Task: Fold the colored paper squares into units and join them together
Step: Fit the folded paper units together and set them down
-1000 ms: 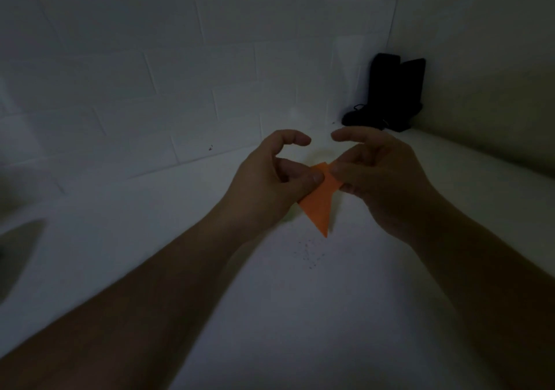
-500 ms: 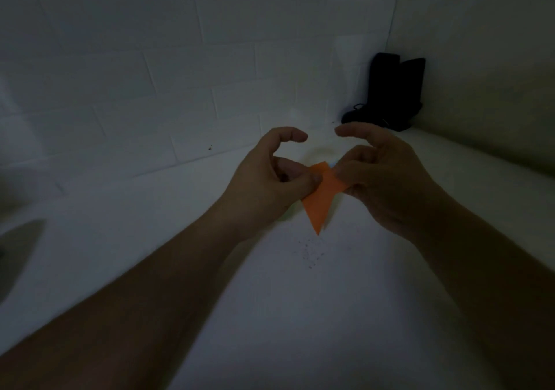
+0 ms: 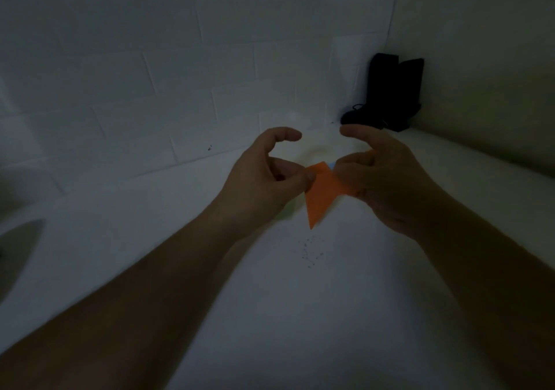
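Both the left hand (image 3: 264, 179) and right hand (image 3: 387, 179) pinch the orange paper unit (image 3: 319, 194). A pale blue sliver (image 3: 331, 166), perhaps another unit, peeks just above the orange one

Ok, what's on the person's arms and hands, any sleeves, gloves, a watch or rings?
Both hands, left and right, are bare, with no gloves. Both forearms are bare to the frame edge: no sleeves or watch show. The dim light makes rings too hard to rule out.

We look on a dim room, a white tabletop (image 3: 300, 314) with faint dark specks (image 3: 310, 253), a pale brick-patterned wall (image 3: 150, 59) behind, a plain side wall (image 3: 480, 44), a black object (image 3: 390, 92) in the corner
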Tool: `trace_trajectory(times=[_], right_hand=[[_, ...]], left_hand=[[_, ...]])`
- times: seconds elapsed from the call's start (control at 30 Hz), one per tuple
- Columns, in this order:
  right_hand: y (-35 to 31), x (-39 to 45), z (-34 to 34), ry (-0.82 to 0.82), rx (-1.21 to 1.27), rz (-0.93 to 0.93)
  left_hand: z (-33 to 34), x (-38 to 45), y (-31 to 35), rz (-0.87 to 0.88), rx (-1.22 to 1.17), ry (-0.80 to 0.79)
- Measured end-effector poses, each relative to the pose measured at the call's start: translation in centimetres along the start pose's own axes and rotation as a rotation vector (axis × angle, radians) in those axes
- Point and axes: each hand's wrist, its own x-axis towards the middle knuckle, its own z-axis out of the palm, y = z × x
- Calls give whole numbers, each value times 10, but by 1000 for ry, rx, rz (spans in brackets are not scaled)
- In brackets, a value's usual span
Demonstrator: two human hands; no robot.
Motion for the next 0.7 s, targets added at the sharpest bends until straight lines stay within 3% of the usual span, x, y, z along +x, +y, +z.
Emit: trace_trajectory(times=[0.17, 0.33, 0.7], right_hand=[[-2, -5, 6, -44, -127, -29], [-5, -1, -2, 76, 80, 12], [-7, -6, -2, -84, 176, -115]], left_hand=[[-1, 0, -1, -1, -13, -46], [1, 2, 2, -69, -234, -21], [-1, -1, 11, -309, -559, -307]])
